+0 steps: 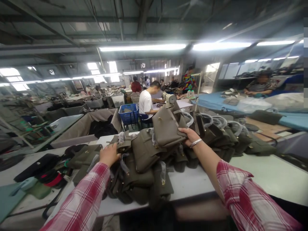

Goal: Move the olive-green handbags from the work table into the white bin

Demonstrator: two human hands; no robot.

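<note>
**Two Hands in a Pile of Taupe Handbags**

Visibility: the fingers of both hands are partly buried in leather, and the heap's lower bags blur together at the counter (264, 179) edge. Faces of seated workers behind are obscured.

Right hand (190, 134): closed around the bottom edge of a raised handbag (166, 126), thumb on top. The bag stands upright above the pile (144, 166), grey-brown, smooth, with a flap and small gold fittings.

Left hand (109, 154): pressed down, fingers curled onto a smaller bag (122, 142) at the pile's left side; whether it grips cannot be told.

A row of bags with wrapped handles (216, 123) stands just behind.
</note>
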